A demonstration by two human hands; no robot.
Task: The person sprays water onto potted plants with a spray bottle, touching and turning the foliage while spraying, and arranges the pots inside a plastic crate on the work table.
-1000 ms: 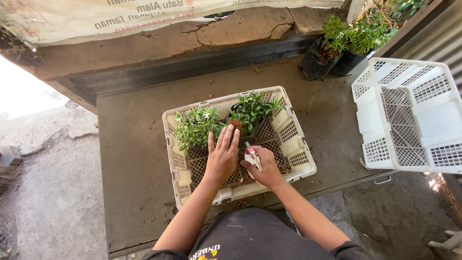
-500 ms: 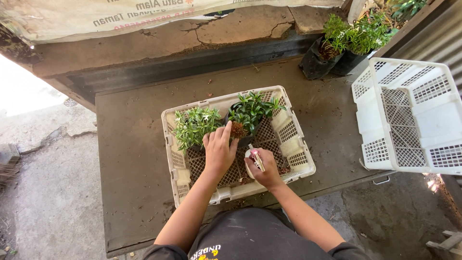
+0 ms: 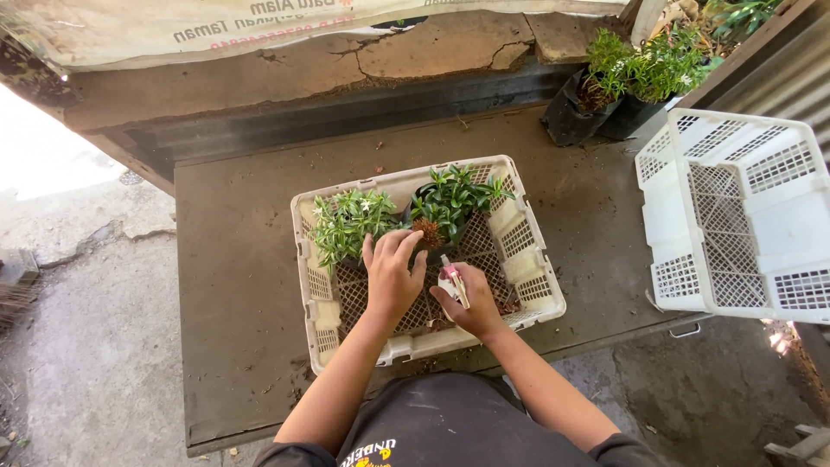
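Note:
A cream plastic lattice crate (image 3: 527, 290) lies on a dark low table (image 3: 242, 285). Two small leafy green plants stand in its far half: a pale-leaved one (image 3: 346, 223) on the left, a darker one (image 3: 454, 201) on the right. My left hand (image 3: 391, 275) is spread flat inside the crate, fingertips by the plants' bases and a brown root clump (image 3: 426, 233). My right hand (image 3: 471, 298) is closed on a small white and pink tool (image 3: 453, 281) held just right of the left hand.
An empty white lattice crate (image 3: 735, 216) sits tilted at the table's right end. Two black pots with green plants (image 3: 635, 73) stand at the far right corner. A cracked concrete ledge (image 3: 346, 60) runs behind; rough ground (image 3: 86, 329) lies left.
My left hand has slid a little toward the plants. My right hand and the tool have barely shifted.

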